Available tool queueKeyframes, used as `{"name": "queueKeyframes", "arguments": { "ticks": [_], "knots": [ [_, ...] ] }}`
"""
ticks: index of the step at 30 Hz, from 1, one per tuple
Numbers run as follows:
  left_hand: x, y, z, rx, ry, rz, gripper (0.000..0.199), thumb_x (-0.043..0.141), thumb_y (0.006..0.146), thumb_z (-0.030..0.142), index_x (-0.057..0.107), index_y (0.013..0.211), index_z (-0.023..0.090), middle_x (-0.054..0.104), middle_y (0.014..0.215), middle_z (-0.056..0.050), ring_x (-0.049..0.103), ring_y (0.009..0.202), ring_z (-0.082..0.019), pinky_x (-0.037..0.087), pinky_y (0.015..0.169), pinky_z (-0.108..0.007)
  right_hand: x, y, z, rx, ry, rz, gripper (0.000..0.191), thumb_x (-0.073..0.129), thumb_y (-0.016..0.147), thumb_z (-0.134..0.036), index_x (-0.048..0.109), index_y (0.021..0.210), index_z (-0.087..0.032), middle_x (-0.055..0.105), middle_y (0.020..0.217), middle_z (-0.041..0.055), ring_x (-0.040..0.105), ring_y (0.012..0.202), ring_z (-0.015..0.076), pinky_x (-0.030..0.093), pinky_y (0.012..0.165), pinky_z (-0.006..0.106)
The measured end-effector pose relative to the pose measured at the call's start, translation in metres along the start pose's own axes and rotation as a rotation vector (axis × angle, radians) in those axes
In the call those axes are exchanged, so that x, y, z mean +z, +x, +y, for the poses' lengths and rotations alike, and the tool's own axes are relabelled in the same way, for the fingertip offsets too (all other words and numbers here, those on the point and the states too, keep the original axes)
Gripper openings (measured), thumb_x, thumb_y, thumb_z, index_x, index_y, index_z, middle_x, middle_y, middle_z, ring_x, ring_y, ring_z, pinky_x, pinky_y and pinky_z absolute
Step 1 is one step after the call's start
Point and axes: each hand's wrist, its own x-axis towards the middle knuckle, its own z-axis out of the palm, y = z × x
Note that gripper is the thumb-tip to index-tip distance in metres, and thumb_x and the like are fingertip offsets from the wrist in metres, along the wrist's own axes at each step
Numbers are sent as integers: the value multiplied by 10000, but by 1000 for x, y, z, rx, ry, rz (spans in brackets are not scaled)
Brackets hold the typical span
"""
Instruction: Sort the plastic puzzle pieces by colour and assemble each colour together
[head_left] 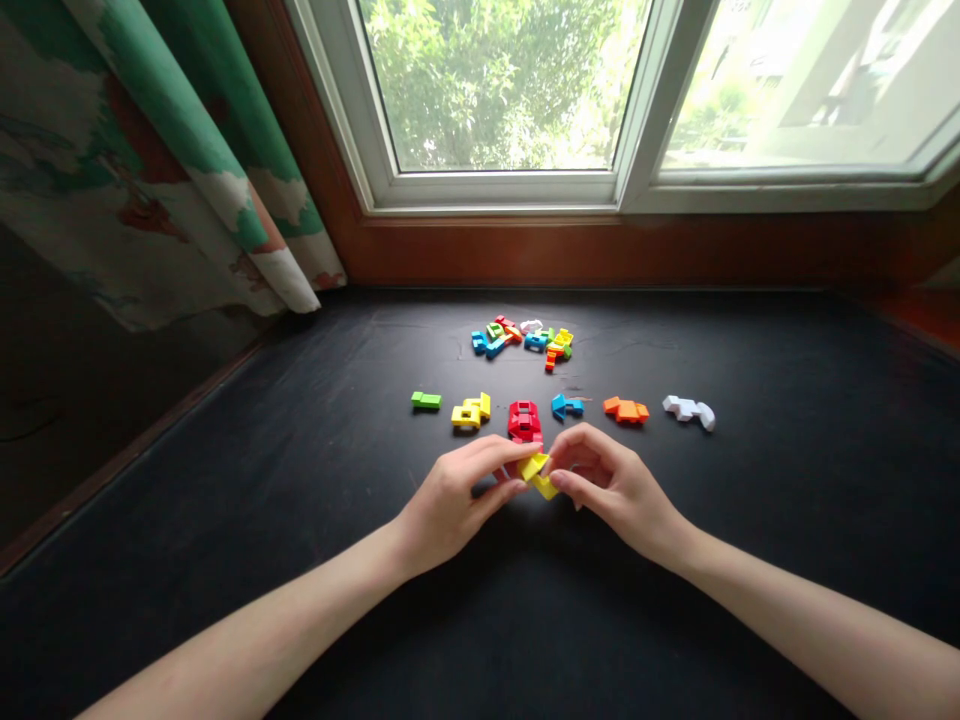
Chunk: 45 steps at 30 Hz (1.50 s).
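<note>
Two bare hands are seen from the head camera, reaching forward over a black tabletop (720, 540) beneath a window (502, 90). A bent yellow plastic piece (538, 475) is held just above the tabletop between the left hand (450, 500) and the right hand (615, 490). The fingers of both hands are curled inward and closed on it from opposite sides, none of them released, so that the piece is steadied from both ends. Just beyond the fingertips (525, 447), a red block piece (525, 420) is placed, nearer to the hands than any other loose piece; it does not appear to be grasped. This red block piece belongs to a row across the tabletop, along with a green piece (426, 400), a second yellow piece (471, 410), a blue piece (567, 406), an orange piece (625, 409) and a white piece (688, 411). These are spaced apart, seemingly so that each shape can be seen separately. Farther back, a small heap of multicoloured pieces (521, 342) is kept apart from the row, near a wooden sill (600, 255). A green-and-white curtain (150, 150) is hung at the left, beside the tabletop.
</note>
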Motion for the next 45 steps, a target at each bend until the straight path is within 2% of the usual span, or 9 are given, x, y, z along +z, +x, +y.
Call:
{"name": "queueKeyframes", "arguments": {
  "ticks": [6, 16, 23, 34, 38, 45],
  "knots": [
    [1, 0, 2, -62, -60, 32, 275, 665, 874, 139, 681, 1148, 156, 755, 1033, -64, 714, 844, -164, 597, 820, -276, 1, -2, 2, 6, -10, 16, 223, 675, 897, -396, 578, 999, -223, 667, 889, 12, 657, 774, 156, 502, 549, 227],
    [2, -1, 1, -121, -130, 57, 167, 697, 863, 182, 709, 1028, 154, 778, 914, -36, 741, 772, -162, 608, 746, -241, -2, -2, 3, 17, -57, 26, 231, 675, 892, -438, 618, 919, -215, 655, 819, 4, 623, 700, 140, 506, 540, 223],
    [3, -1, 0, -154, -200, 79, 159, 703, 853, 174, 714, 1009, 149, 771, 917, -39, 740, 798, -169, 613, 782, -258, 0, -2, 2, 38, -27, 9, 270, 670, 885, -470, 600, 923, -213, 649, 822, 7, 626, 706, 149, 515, 534, 226],
    [3, -1, -1, -189, -257, 37, 185, 702, 855, 218, 704, 1025, 145, 754, 937, -58, 732, 831, -189, 608, 804, -294, -2, -2, 2, 15, -56, -14, 214, 665, 900, -413, 585, 939, -219, 614, 899, 9, 595, 736, 141, 502, 592, 231],
    [2, 0, 0, -213, -240, 23, 196, 710, 854, 254, 702, 1024, 157, 753, 901, -46, 720, 795, -182, 600, 762, -289, -3, -2, 1, -10, -65, -25, 198, 682, 891, -385, 580, 930, -220, 611, 915, 7, 609, 786, 150, 522, 680, 252],
    [2, 3, 0, -270, -276, 29, 182, 749, 807, 207, 698, 977, 167, 736, 966, -33, 684, 811, -159, 563, 757, -260, -2, -1, -1, -24, -66, -29, 172, 694, 886, -341, 578, 928, -220, 600, 919, 3, 599, 807, 156, 517, 721, 273]
  ]
}}
